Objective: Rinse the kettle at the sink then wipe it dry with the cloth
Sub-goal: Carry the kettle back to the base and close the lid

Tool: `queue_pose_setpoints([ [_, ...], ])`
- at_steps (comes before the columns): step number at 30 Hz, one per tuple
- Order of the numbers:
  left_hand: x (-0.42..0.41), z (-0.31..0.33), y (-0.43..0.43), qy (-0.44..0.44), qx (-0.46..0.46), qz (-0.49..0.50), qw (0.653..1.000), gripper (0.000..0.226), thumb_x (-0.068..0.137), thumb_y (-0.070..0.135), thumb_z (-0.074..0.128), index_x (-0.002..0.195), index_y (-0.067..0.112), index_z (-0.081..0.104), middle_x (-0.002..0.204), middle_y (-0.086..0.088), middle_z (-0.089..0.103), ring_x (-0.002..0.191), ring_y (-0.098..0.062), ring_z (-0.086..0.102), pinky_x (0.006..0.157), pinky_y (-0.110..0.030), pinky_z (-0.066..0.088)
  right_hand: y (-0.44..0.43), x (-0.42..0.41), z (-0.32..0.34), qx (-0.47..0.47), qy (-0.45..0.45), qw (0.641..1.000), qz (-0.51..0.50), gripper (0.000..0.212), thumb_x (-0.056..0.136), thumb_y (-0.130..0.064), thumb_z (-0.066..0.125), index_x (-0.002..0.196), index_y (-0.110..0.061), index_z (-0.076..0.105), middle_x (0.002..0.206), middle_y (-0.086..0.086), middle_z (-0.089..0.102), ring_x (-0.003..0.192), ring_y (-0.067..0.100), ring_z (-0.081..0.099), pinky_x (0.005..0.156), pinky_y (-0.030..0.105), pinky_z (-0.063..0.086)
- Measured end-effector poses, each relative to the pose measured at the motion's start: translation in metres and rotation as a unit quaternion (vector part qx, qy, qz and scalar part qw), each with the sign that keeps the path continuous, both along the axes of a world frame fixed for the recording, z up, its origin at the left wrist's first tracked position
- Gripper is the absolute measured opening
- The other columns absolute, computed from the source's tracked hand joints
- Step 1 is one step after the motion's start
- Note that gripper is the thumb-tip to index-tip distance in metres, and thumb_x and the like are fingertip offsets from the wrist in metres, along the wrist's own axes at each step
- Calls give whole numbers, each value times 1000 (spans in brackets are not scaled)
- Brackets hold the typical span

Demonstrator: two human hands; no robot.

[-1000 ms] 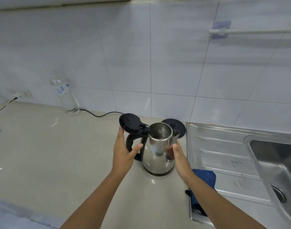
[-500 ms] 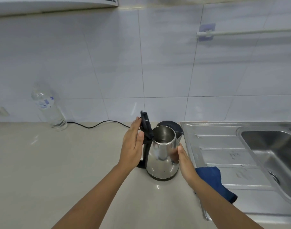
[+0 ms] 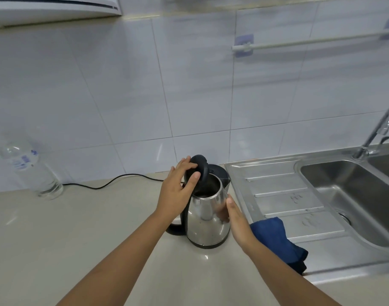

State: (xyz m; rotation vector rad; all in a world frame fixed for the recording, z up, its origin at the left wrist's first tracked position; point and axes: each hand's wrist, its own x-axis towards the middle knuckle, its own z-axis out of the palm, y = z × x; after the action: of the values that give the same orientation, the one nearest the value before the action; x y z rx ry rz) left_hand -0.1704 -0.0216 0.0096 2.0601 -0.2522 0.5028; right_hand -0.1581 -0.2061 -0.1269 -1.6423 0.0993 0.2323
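A steel kettle (image 3: pixel 205 221) with a black handle stands upright on the beige counter, just left of the sink unit. Its black lid (image 3: pixel 199 171) is hinged half down over the opening. My left hand (image 3: pixel 178 191) rests on the lid, fingers on top and thumb at its front edge. My right hand (image 3: pixel 235 219) lies flat against the kettle's right side, steadying it. A dark blue cloth (image 3: pixel 275 239) lies on the draining board, partly behind my right forearm. The sink basin (image 3: pixel 352 195) and tap (image 3: pixel 379 131) are at the right.
The kettle's black base (image 3: pixel 217 171) sits behind it by the wall, its cord (image 3: pixel 114 182) running left. A clear plastic bottle (image 3: pixel 28 168) stands at far left. A rail (image 3: pixel 310 40) hangs on the tiled wall. The steel draining board (image 3: pixel 277 191) lies between kettle and basin.
My left hand has swung the lid from upright down toward the kettle's opening. The right hand stays on the kettle's side. The view has shifted right, showing the tap.
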Motion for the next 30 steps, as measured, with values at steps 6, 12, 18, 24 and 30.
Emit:
queue_pose_setpoints([
  [6,23,8,-3,26,9,-50,998,10,87,32,67,87,41,63,133,22,55,120,23,40,117,-39,27,4,-3,7,12,-5,1000,-4,60,76,-94,31,132,-73,38,129,-34,56,121,-8,48,107,28,35],
  [12,28,5,-7,45,10,-69,997,8,78,46,64,84,42,64,129,24,59,119,15,49,95,-2,34,5,-7,11,22,-9,1000,-13,83,72,-95,33,146,-57,35,144,-20,51,134,5,46,115,33,32],
  [18,34,0,-6,70,36,-81,994,10,77,46,66,85,40,65,127,25,60,113,20,50,88,2,33,8,-14,24,31,-10,999,-19,79,84,-79,31,153,-42,34,151,-9,48,137,10,43,117,34,31],
  [24,42,-5,-5,102,94,-93,986,3,83,39,69,83,36,68,123,18,66,114,20,49,88,4,30,8,-19,32,26,-13,999,-21,55,104,-54,26,156,-36,31,154,-8,44,142,11,39,120,35,29],
  [30,45,-9,-6,99,103,-88,986,16,83,27,68,73,38,62,120,15,68,121,8,52,92,-2,34,10,-20,30,25,-13,999,-29,55,104,-54,26,156,-37,29,157,-9,40,144,10,36,121,35,26],
])
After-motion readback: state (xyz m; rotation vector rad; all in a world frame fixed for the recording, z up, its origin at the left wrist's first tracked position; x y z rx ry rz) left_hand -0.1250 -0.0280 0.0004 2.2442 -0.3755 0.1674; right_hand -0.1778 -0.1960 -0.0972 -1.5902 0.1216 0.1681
